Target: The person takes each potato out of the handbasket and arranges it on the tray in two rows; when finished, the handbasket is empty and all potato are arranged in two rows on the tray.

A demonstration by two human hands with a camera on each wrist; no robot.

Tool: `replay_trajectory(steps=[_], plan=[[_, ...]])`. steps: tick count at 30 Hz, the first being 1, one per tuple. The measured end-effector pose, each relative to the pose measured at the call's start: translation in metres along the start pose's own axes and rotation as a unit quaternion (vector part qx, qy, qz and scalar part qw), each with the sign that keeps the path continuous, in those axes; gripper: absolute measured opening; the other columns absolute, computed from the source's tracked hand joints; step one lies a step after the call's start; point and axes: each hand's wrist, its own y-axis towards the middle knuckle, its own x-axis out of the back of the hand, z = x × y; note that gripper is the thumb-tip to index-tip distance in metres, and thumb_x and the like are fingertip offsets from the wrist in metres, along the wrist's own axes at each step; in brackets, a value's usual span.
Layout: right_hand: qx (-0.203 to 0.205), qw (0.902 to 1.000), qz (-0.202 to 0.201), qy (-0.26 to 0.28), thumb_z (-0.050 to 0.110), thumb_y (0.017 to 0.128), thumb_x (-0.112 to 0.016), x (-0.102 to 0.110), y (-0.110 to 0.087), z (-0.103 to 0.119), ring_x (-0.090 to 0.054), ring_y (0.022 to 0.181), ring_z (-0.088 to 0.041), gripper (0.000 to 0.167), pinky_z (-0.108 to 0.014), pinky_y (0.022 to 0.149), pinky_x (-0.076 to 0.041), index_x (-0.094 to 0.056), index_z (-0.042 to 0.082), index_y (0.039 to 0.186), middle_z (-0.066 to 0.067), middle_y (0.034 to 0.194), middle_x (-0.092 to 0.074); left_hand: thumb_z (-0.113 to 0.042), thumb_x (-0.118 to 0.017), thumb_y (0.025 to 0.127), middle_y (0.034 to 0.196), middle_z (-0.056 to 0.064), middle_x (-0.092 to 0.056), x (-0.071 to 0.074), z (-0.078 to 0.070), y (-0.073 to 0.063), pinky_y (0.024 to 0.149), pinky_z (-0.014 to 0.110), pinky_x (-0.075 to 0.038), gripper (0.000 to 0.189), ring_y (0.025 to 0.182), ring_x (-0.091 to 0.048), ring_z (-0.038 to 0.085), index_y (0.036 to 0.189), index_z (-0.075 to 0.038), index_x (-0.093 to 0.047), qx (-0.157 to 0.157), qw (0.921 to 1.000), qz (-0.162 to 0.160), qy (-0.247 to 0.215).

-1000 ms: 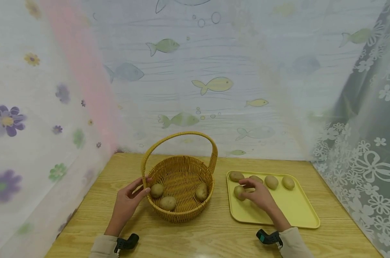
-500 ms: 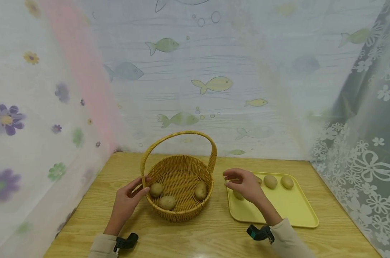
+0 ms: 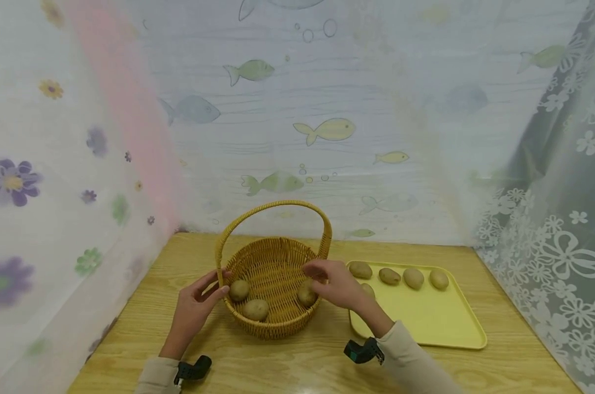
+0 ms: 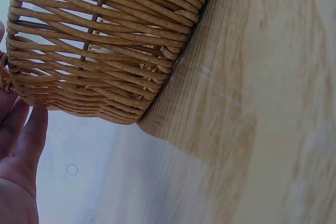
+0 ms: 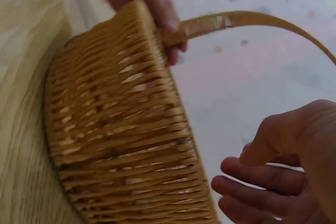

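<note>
A round wicker basket [image 3: 280,328] with a tall arched handle stands on the table. At its left side my left hand [image 3: 191,314] holds the rim at the foot of the handle, thumb in front and fingers behind. Three potatoes lie inside: one potato [image 3: 239,290] and another potato [image 3: 255,310] at the left, and a third potato [image 3: 305,295] at the right. Over the basket's right rim is my right hand [image 3: 339,284], its thumb and fingers loosely bent beside that third potato and overlapping it. In the right wrist view the right-hand fingers [image 5: 262,182] show no potato between them.
To the right, a yellow tray [image 3: 435,323] bears several potatoes in its back and left part; the right forearm partly covers one potato [image 3: 367,290] there. Printed curtains [image 3: 297,109] hang behind and along both sides of the wooden table [image 3: 278,366].
My right hand has moved left from beside a potato on the tray to the basket's right rim. That potato stays on the tray. The left hand and basket have not moved.
</note>
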Motion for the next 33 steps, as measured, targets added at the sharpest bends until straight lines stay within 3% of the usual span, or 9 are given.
replay_trajectory(steps=[6, 15, 18, 20, 22, 24, 29, 31, 33], plan=[[0.054, 0.9850, 0.024, -0.162, -0.004, 0.096, -0.063, -0.014, 0.010, -0.005, -0.067, 0.088, -0.022, 0.019, -0.038, 0.075, -0.060, -0.073, 0.004, 0.109, -0.008, 0.101, -0.072, 0.000, -0.068, 0.101, 0.137, 0.025, -0.062, -0.001, 0.001, -0.001, 0.109, 0.031, -0.047, 0.045, 0.137, -0.053, 0.019, 0.144, 0.008, -0.057, -0.001, 1.0000, 0.000, 0.000], [0.102, 0.9705, 0.047, -0.213, -0.005, 0.093, -0.057, -0.016, 0.014, -0.021, -0.036, 0.061, -0.011, 0.034, -0.031, 0.061, -0.034, -0.060, 0.019, 0.069, 0.009, 0.064, -0.046, -0.003, -0.067, 0.103, 0.136, 0.028, -0.062, 0.000, 0.001, -0.001, 0.108, 0.030, -0.047, 0.045, 0.137, -0.052, 0.021, 0.145, 0.006, -0.056, 0.000, 0.9999, 0.006, 0.008], [0.110, 0.9742, 0.074, -0.183, -0.003, 0.094, -0.053, -0.014, 0.016, -0.023, -0.057, 0.074, -0.015, 0.031, -0.033, 0.074, -0.049, -0.073, 0.016, 0.080, 0.001, 0.080, -0.066, -0.004, -0.067, 0.103, 0.137, 0.025, -0.063, 0.001, 0.001, 0.000, 0.108, 0.031, -0.047, 0.045, 0.137, -0.053, 0.022, 0.145, 0.005, -0.057, 0.005, 0.9999, 0.002, 0.010], [0.104, 0.9789, 0.095, -0.149, -0.002, 0.094, -0.051, -0.012, 0.016, -0.025, -0.067, 0.104, -0.025, 0.032, -0.042, 0.095, -0.055, -0.080, 0.011, 0.097, -0.007, 0.106, -0.075, -0.005, -0.067, 0.103, 0.137, 0.024, -0.063, 0.001, 0.001, 0.001, 0.108, 0.030, -0.048, 0.045, 0.137, -0.053, 0.021, 0.146, 0.005, -0.057, 0.007, 0.9999, 0.001, 0.010], [0.095, 0.9825, 0.114, -0.113, -0.003, 0.095, -0.049, -0.011, 0.016, -0.026, -0.058, 0.130, -0.036, 0.038, -0.052, 0.111, -0.046, -0.079, 0.007, 0.116, -0.012, 0.131, -0.069, -0.004, -0.068, 0.103, 0.137, 0.025, -0.062, 0.001, 0.001, 0.001, 0.108, 0.030, -0.048, 0.045, 0.136, -0.054, 0.021, 0.145, 0.006, -0.057, 0.010, 0.9999, 0.001, 0.008], [0.088, 0.9834, 0.126, -0.097, -0.003, 0.095, -0.048, -0.012, 0.016, -0.027, -0.050, 0.138, -0.040, 0.040, -0.056, 0.116, -0.040, -0.077, 0.005, 0.122, -0.013, 0.137, -0.066, -0.003, -0.067, 0.102, 0.137, 0.026, -0.062, 0.000, 0.000, 0.000, 0.107, 0.029, -0.048, 0.045, 0.136, -0.054, 0.019, 0.145, 0.007, -0.056, 0.013, 0.9999, -0.001, 0.005], [0.090, 0.9831, 0.123, -0.102, -0.002, 0.097, -0.053, -0.013, 0.019, -0.024, -0.060, 0.128, -0.032, 0.038, -0.043, 0.105, -0.051, -0.074, 0.004, 0.128, -0.012, 0.136, -0.067, -0.002, -0.068, 0.102, 0.137, 0.026, -0.062, -0.002, -0.003, -0.001, 0.108, 0.029, -0.048, 0.045, 0.136, -0.054, 0.019, 0.144, 0.008, -0.057, 0.019, 0.9998, -0.006, 0.001], [0.087, 0.9831, 0.121, -0.106, -0.002, 0.097, -0.056, -0.014, 0.022, -0.022, -0.069, 0.101, -0.022, 0.037, -0.033, 0.088, -0.054, -0.072, 0.004, 0.130, -0.012, 0.135, -0.067, -0.002, -0.068, 0.102, 0.137, 0.025, -0.062, -0.002, -0.004, -0.001, 0.108, 0.029, -0.048, 0.044, 0.136, -0.053, 0.020, 0.144, 0.007, -0.057, 0.019, 0.9998, -0.008, 0.001], [0.079, 0.9835, 0.120, -0.110, -0.002, 0.097, -0.058, -0.015, 0.027, -0.020, -0.062, 0.074, -0.015, 0.036, -0.030, 0.072, -0.048, -0.072, 0.003, 0.130, -0.013, 0.134, -0.068, -0.001, -0.068, 0.102, 0.137, 0.025, -0.062, -0.002, -0.004, 0.000, 0.108, 0.029, -0.048, 0.044, 0.136, -0.053, 0.021, 0.144, 0.007, -0.057, 0.017, 0.9998, -0.010, -0.001]])
